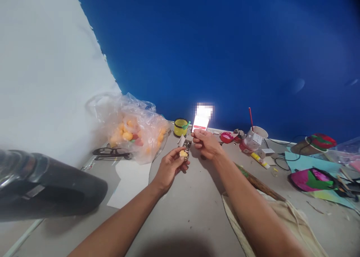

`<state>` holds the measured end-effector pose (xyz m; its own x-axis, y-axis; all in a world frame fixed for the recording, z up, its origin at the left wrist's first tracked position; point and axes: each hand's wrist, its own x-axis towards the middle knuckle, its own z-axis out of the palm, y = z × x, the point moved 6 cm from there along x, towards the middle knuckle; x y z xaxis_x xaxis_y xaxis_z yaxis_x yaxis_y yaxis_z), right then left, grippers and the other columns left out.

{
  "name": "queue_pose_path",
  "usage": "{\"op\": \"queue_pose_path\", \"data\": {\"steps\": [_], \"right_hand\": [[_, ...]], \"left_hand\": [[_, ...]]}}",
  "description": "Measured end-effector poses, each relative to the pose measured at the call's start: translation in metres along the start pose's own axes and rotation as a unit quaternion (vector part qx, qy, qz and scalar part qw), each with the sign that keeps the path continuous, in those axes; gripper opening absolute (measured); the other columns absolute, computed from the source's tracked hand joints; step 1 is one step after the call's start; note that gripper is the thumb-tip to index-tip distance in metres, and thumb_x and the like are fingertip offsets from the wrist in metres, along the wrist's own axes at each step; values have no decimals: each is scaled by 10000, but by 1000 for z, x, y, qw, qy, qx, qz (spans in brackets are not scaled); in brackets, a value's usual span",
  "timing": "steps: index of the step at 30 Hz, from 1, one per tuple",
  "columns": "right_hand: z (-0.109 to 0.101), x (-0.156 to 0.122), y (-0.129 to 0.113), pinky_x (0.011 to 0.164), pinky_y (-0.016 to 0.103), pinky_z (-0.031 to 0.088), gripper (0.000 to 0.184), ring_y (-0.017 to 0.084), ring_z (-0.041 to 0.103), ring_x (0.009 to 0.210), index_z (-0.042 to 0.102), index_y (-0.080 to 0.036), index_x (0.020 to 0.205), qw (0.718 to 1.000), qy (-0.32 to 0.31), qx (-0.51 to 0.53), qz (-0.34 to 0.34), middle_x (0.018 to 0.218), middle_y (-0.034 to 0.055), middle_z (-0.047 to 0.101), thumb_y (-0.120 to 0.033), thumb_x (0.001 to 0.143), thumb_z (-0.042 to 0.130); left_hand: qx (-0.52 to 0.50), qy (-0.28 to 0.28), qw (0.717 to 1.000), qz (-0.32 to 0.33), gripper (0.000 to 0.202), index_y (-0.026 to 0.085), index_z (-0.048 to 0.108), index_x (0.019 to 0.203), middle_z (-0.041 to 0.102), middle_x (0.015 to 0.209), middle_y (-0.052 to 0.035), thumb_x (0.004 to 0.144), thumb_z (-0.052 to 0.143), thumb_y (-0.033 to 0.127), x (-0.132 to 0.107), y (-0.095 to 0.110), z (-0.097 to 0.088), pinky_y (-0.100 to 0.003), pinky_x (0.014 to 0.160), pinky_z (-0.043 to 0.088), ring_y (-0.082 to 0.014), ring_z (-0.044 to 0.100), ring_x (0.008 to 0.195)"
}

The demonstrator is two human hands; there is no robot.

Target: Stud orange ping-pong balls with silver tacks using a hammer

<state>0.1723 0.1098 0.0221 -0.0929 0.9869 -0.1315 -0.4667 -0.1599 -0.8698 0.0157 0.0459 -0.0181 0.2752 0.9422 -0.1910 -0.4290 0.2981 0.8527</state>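
Left hand [168, 169]: fingers pinching a small round yellowish piece [183, 154] over the bench [185, 208].
Right hand [209, 145]: fingers clasping the near end of a lit phone [200, 125], beyond the round piece and to its right.
Near the wall [213, 51]: yellow container [180, 128].
Left side: clear bag [146, 124] with orange balls [127, 136], glasses [112, 152] beside it.
Right side: yellow tube [260, 160].

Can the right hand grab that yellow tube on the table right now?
Probably not straight away, because the right hand is holding a lit phone. With that put down, likely yes: the yellow tube lies there, its near side uncovered.
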Motion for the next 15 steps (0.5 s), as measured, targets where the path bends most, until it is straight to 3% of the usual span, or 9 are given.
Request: {"op": "queue_pose_path", "data": {"steps": [4,9,15], "right_hand": [[6,-25,8,434,144,236,415,40,370,576,625,-162,749,998,-42,29,22,814,6,606,-360,632,970],[-1,-54,34,444,161,236,418,43,363,544,690,-174,832,998,-26,27,49,774,4,635,-364,602,983],[-4,-56,44,469,193,236,391,49,369,533,694,-168,747,996,-78,-1,50,738,-2,633,-401,607,975]], "left_hand": [[-59,-2,998,-24,473,137,724,1141,736,992,-108,727,858,322,-1,3,2,-298,612,538,-181,703,714],[-69,-8,997,-37,456,136,732,1125,730,905,-79,683,814,212,-2,2,5,-270,584,505,-171,679,699],[-21,-25,999,0,438,146,753,1116,725,924,-65,679,762,176,-6,3,7,-255,598,483,-137,619,703]]}}
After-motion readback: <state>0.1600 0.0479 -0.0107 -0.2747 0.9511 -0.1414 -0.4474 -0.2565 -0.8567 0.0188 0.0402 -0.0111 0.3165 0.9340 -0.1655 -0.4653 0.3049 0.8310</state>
